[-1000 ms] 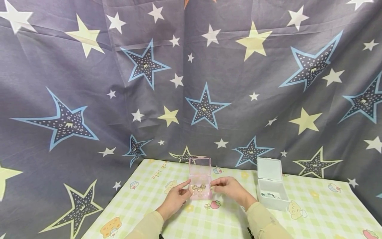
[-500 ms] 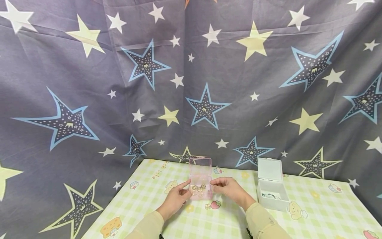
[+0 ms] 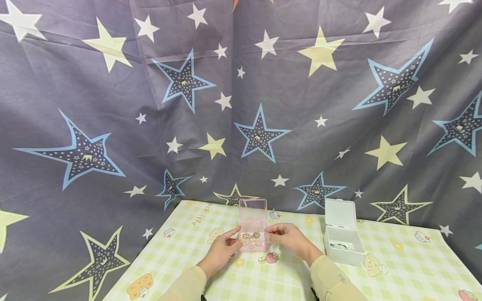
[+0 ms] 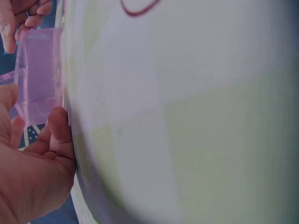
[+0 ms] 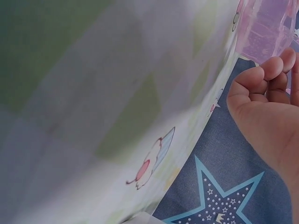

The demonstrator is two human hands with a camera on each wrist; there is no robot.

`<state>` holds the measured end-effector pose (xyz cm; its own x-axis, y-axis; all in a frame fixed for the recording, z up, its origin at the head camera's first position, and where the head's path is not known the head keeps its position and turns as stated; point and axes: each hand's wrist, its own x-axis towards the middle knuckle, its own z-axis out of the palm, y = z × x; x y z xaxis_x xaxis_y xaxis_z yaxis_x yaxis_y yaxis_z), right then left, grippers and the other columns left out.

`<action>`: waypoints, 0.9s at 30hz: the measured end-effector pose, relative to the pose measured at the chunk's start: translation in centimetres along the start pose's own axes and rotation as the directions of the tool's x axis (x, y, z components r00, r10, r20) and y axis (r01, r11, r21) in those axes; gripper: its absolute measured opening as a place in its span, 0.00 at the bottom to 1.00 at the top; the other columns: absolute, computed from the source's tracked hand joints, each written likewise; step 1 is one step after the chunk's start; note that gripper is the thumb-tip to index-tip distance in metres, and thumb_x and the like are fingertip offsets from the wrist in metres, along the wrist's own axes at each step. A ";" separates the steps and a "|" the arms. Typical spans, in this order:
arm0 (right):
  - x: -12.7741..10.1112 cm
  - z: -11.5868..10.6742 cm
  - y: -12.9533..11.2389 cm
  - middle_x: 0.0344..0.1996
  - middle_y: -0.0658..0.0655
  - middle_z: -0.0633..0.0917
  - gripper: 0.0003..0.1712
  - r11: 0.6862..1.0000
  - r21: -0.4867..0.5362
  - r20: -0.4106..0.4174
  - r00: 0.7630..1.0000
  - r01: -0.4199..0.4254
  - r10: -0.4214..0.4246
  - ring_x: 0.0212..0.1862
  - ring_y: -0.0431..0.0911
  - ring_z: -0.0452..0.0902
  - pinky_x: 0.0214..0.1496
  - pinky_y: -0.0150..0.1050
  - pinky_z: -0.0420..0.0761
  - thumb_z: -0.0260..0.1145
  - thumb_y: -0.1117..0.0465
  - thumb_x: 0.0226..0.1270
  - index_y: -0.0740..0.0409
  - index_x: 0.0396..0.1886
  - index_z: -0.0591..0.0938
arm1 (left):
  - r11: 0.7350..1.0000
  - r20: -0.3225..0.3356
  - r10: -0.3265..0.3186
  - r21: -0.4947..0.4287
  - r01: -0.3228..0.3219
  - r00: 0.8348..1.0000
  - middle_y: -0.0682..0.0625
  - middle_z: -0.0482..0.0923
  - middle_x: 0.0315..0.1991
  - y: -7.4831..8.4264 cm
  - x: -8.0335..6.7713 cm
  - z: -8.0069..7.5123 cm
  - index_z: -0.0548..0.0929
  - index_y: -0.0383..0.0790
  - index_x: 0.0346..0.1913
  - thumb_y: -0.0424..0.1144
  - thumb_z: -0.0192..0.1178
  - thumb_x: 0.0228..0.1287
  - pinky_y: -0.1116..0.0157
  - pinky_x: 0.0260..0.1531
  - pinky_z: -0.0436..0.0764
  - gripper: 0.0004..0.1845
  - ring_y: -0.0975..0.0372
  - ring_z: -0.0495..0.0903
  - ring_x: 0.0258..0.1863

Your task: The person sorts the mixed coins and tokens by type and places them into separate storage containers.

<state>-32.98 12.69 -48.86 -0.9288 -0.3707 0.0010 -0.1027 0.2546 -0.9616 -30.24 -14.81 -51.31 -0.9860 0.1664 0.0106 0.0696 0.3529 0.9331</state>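
A small clear pink plastic box (image 3: 253,248) stands on the cloth with its hinged lid (image 3: 253,210) raised at the back. Several round gold-coloured pieces (image 3: 256,235) lie inside; their kind is too small to make out. My left hand (image 3: 222,249) holds the box's left side, thumb at the front corner and forefinger along the rim. On the opposite side, my right hand (image 3: 294,241) grips the right wall near the rim. The left wrist view shows the pink wall (image 4: 42,74) between both hands. In the right wrist view, fingertips of the right hand (image 5: 266,102) reach the box.
To the right stands a white box (image 3: 344,256), lid up, with small dark and pale pieces (image 3: 340,246) inside. A round gold-toned shape (image 3: 262,260) shows beside a strawberry print. Green checked cloth (image 3: 169,255) covers the table, and a star-patterned curtain (image 3: 211,175) hangs behind it.
Both hands keep their places at the pink box. The glints on its front wall shift slightly, and the right hand has moved very slightly at the right rim.
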 end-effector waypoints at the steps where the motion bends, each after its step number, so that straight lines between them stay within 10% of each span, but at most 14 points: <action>1: 0.0 0.0 0.0 0.55 0.69 0.88 0.24 1.000 0.000 -0.002 1.000 -0.003 0.003 0.47 0.40 0.82 0.54 0.36 0.80 0.72 0.60 0.73 0.71 0.61 0.84 | 1.000 0.000 -0.003 -0.001 0.003 1.000 0.47 0.90 0.46 0.0 0.0 0.0 0.71 0.44 0.80 0.43 0.66 0.77 0.71 0.25 0.76 0.33 0.62 0.76 0.29; 16: -0.9 -0.6 -0.1 0.48 0.60 0.90 0.22 1.000 -0.028 0.031 1.000 0.004 -0.003 0.47 0.41 0.80 0.52 0.35 0.81 0.72 0.62 0.72 0.69 0.60 0.85 | 1.000 -0.015 -0.023 0.010 0.023 1.000 0.47 0.89 0.48 -0.1 0.1 0.1 0.72 0.46 0.80 0.43 0.67 0.76 0.71 0.27 0.78 0.33 0.62 0.78 0.31; 27: -2.1 0.4 0.5 0.39 0.63 0.93 0.09 0.957 -0.247 0.285 0.955 0.154 -0.080 0.35 0.37 0.83 0.40 0.29 0.82 0.74 0.66 0.70 0.64 0.46 0.91 | 1.000 -0.005 -0.001 0.005 0.001 1.000 0.46 0.90 0.47 -0.1 0.1 0.1 0.71 0.44 0.80 0.42 0.66 0.76 0.71 0.27 0.78 0.33 0.60 0.78 0.31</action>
<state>-30.97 13.26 -49.40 -0.7775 -0.6289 0.0000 -0.3292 0.4071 -0.8520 -30.31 -14.76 -51.45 -0.9868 0.1612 0.0121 0.0699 0.3580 0.9311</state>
